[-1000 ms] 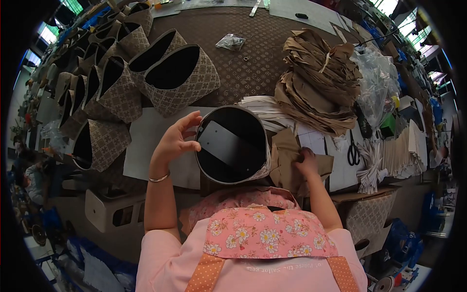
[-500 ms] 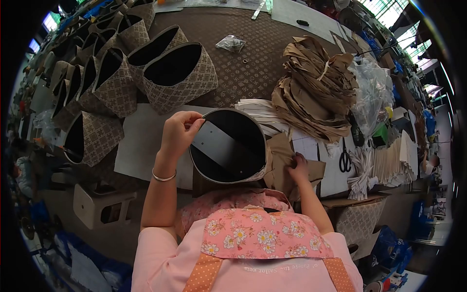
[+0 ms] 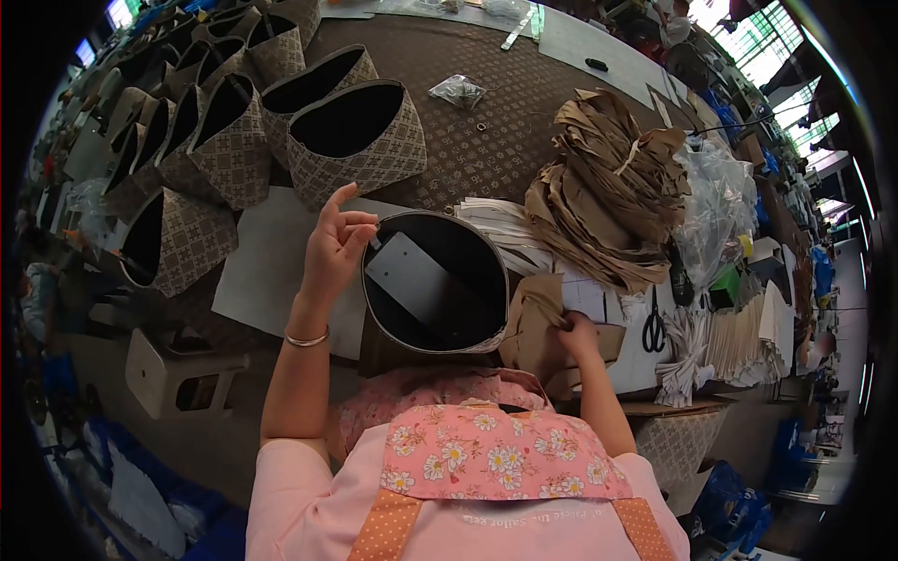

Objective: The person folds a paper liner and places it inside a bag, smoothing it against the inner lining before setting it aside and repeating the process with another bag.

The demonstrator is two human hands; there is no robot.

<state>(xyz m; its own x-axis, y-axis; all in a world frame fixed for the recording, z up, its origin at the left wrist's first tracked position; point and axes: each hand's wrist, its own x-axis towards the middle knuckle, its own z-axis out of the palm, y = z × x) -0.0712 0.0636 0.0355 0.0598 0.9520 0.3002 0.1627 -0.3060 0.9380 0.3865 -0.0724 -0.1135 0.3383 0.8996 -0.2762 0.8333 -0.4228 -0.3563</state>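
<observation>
One round container (image 3: 477, 266), open at the top, is at the middle of the table's (image 3: 538, 122) near edge; what is under it, I cannot see. Inside it lies one grey panel (image 3: 402, 271), tilted. The left hand (image 3: 335, 245) is at the rim's left side: its index finger is raised, its thumb and other fingers are bent close together. Whether they pinch the rim, I cannot tell. The right hand (image 3: 580, 337) has its fingers bent on a brown cloth (image 3: 533, 323) just beside the container; its fingertips are partly hidden, so I cannot tell its grip.

Behind the container are one group of white strips (image 3: 505, 234) and one big brown bundle (image 3: 608, 196) with one tie. To the right lies one pair of scissors (image 3: 653, 332). Toward the far edge are one clear packet (image 3: 458, 91) and one small ring (image 3: 482, 126). Along the left edge, patterned bags (image 3: 369, 168) overlap too much for counting. One stool (image 3: 154, 374) stands below.
</observation>
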